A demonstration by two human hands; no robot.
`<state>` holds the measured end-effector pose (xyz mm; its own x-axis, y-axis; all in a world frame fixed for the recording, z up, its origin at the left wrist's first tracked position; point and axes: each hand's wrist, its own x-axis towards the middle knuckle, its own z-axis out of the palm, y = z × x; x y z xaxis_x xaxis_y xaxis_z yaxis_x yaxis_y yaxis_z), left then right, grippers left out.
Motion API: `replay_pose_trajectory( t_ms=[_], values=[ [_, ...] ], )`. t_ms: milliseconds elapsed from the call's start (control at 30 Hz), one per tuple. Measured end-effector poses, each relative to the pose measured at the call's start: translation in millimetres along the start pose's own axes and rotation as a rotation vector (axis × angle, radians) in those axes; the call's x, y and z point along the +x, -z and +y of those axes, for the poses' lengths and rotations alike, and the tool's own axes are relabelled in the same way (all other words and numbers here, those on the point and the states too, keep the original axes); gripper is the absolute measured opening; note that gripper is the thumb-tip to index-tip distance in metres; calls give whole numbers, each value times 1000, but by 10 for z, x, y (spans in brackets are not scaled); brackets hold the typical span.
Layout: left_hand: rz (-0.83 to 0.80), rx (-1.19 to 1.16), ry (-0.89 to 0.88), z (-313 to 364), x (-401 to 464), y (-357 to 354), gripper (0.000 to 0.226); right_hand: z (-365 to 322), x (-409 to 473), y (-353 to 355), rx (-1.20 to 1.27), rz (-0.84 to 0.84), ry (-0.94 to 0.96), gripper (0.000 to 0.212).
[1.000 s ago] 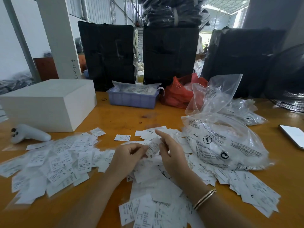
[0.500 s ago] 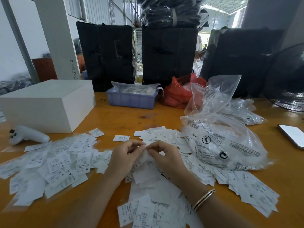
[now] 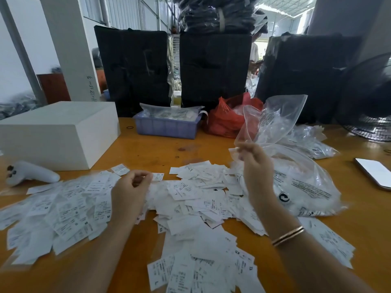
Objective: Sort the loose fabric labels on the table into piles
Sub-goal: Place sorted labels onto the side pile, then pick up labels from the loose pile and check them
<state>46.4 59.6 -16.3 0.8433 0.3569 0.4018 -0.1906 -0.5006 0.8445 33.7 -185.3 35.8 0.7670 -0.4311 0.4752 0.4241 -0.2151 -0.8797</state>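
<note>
White printed fabric labels cover the wooden table (image 3: 160, 151). One spread lies at the left (image 3: 69, 210), a heap sits in the middle (image 3: 196, 199), more lie near me (image 3: 203, 267) and at the right (image 3: 330, 240). My right hand (image 3: 256, 166) is raised above the middle heap and pinches a small white label (image 3: 231, 150) at its fingertips. My left hand (image 3: 131, 193) hovers low over the left spread with fingers curled toward the thumb; blur hides whether it holds anything.
A clear bag stuffed with labels (image 3: 306, 187) lies right of my raised hand, with an upright empty bag (image 3: 275, 121) behind it. White box (image 3: 57, 132), white controller (image 3: 31, 173), blue tray (image 3: 167, 127), red bag (image 3: 228, 119), phone (image 3: 374, 173) and fan (image 3: 372, 102) ring the table.
Both hands were pinching a label together over the middle heap. The right hand has lifted up and to the right with a label; the left hand has drifted left.
</note>
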Motion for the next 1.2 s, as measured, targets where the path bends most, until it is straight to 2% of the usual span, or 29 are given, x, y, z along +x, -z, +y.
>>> replay_pose_trajectory(
  t_ms=[67, 167, 233, 333, 400, 467, 567, 667, 767, 833, 900, 967, 1067, 1133, 1200],
  values=[
    [15, 88, -13, -72, 30, 49, 3, 21, 245, 209, -93, 91, 8, 29],
    [-19, 325, -18, -144, 45, 88, 5, 173, 562, 529, -453, 105, -63, 30],
    [-22, 496, -59, -141, 38, 105, 7, 337, 659, 719, -714, 27, -145, 29],
    [3, 631, -158, -91, 17, 99, 10, 569, 631, 841, -1040, -191, -256, 25],
    [-26, 611, -271, -43, -14, 56, 12, 617, 576, 816, -1174, -277, -286, 25],
    [-127, 505, -406, 8, -68, -5, 12, 577, 546, 768, -1224, -285, -291, 23],
    [-343, 370, -581, 40, -181, -108, 12, 539, 519, 740, -1130, -203, -305, 17],
    [-454, 290, -634, 37, -222, -165, 12, 546, 520, 761, -1016, -121, -309, 34],
    [-462, 259, -626, 22, -210, -172, 12, 515, 517, 782, -1103, -134, -269, 35],
    [-455, 251, -618, 18, -212, -171, 12, 477, 508, 775, -1140, -67, -157, 37],
    [-462, 249, -612, 21, -229, -179, 13, 408, 496, 731, -1092, 32, -18, 33],
    [-465, 224, -588, 36, -233, -183, 14, 303, 460, 601, -900, 67, 102, 25],
    [-453, 138, -482, 77, -247, -183, 20, 113, 253, 282, -524, -111, 167, 13],
    [-453, 65, -398, 107, -254, -175, 17, 50, 46, 57, -414, -319, 117, 5],
    [-480, -28, -311, 134, -249, -150, 18, 38, -138, -133, -297, -496, 16, 10]
  ],
)
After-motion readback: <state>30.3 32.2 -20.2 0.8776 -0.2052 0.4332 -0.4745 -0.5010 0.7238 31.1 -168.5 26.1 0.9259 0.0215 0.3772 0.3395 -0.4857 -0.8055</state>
